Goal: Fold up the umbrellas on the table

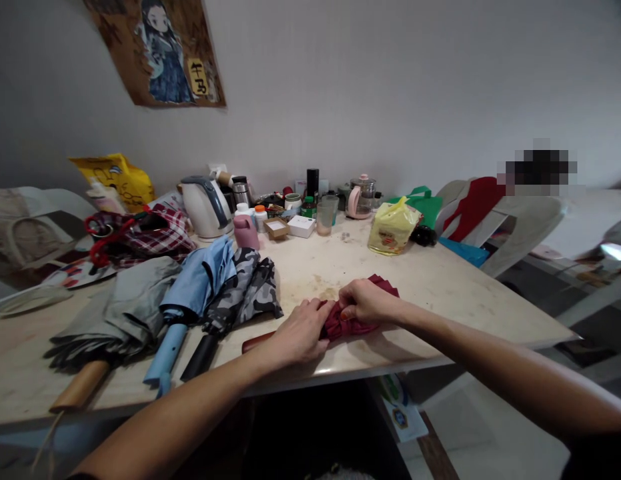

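The left hand [300,331] and right hand [366,300] both grip the fabric of a dark red umbrella [347,327], which lies at the near edge of the counter [440,287]. 3 folded umbrellas [200,283] lie to its left.

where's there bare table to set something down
Bare tabletop lies right of the red umbrella, in front of the yellow bag, and between that umbrella and the white box. Crowded: the left side with three folded umbrellas, and the back row around the kettle.
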Available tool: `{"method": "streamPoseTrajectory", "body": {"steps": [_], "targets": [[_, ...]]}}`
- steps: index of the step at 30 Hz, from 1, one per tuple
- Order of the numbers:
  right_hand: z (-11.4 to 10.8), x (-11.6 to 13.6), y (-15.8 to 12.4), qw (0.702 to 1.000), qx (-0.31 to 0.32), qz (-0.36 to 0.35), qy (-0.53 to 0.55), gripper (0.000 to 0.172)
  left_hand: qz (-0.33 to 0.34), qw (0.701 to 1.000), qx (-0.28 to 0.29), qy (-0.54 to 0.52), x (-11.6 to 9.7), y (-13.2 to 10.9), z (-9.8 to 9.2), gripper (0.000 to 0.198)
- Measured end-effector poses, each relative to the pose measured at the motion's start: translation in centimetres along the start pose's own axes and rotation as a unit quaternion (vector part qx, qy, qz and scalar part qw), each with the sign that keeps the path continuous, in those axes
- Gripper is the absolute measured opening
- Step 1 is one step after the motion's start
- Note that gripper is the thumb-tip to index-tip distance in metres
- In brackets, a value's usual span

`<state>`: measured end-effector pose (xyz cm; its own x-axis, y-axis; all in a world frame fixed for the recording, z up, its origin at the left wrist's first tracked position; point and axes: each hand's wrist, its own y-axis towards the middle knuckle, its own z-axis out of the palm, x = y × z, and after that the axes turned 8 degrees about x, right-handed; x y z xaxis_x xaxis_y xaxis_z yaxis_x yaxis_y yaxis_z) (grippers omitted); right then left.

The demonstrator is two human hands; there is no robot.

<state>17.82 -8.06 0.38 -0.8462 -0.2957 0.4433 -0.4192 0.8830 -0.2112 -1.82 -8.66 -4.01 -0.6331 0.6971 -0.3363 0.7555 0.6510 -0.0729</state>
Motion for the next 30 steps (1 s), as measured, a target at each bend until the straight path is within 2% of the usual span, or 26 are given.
{"method": "streamPoseTrajectory", "body": {"steps": [4,8,11,12,14,16,18,19,20,22,23,25,27,30], "targets": [[-0.5,-0.2,0.4,0.999,0.013,0.019,-0.031,0.011,-0.009,1.000,0.007,0.005,-0.3,-0.2,-0.1,0.068],[-1.1,-1.0,1.1,0.996,-0.002,0.067,-0.064,0.034,-0.015,1.000,0.002,0.016,-0.7,-0.3,0.1,0.071],[-0.7,-1.4,0.7,0.997,-0.040,0.044,-0.038,0.033,-0.024,1.000,-0.006,-0.014,-0.2,0.1,0.0,0.071],[-0.3,-1.4,0.3,0.996,-0.078,0.028,-0.022,0.031,-0.026,0.999,-0.008,-0.042,0.1,0.3,-0.1,0.069],[0.9,-1.6,-0.9,0.980,-0.198,-0.011,0.026,0.026,-0.038,0.992,-0.011,-0.124,0.9,0.5,-0.5,0.065],[2.4,-1.8,-2.3,0.934,-0.340,-0.035,0.101,0.025,-0.064,0.973,-0.025,-0.222,1.3,0.7,-1.1,0.061],[4.1,-2.0,-3.7,0.877,-0.430,-0.018,0.212,0.035,-0.087,0.939,-0.055,-0.329,0.9,0.9,-1.7,0.055],[4.9,-2.0,-4.2,0.855,-0.439,-0.002,0.276,0.043,-0.094,0.918,-0.076,-0.378,0.2,1.0,-1.9,0.053],[5.7,-1.9,-4.6,0.840,-0.422,0.011,0.342,0.052,-0.099,0.896,-0.100,-0.421,-0.7,1.2,-2.0,0.052],[7.1,-1.3,-5.1,0.822,-0.332,-0.004,0.463,0.069,-0.102,0.864,-0.144,-0.471,-3.3,1.5,-1.9,0.053],[7.5,-0.9,-5.2,0.814,-0.286,-0.031,0.504,0.076,-0.096,0.860,-0.160,-0.476,-4.8,1.7,-1.6,0.055],[8.1,-0.1,-5.6,0.796,-0.259,-0.082,0.541,0.081,-0.067,0.873,-0.174,-0.450,-7.8,2.1,-0.7,0.063],[8.0,0.4,-6.5,0.791,-0.306,-0.075,0.525,0.077,-0.004,0.903,-0.186,-0.387,-10.0,2.3,0.5,0.078],[6.8,-0.6,-8.9,0.790,-0.344,-0.015,0.507,0.064,0.067,0.942,-0.116,-0.307,-11.4,2.0,1.8,0.100]]}}
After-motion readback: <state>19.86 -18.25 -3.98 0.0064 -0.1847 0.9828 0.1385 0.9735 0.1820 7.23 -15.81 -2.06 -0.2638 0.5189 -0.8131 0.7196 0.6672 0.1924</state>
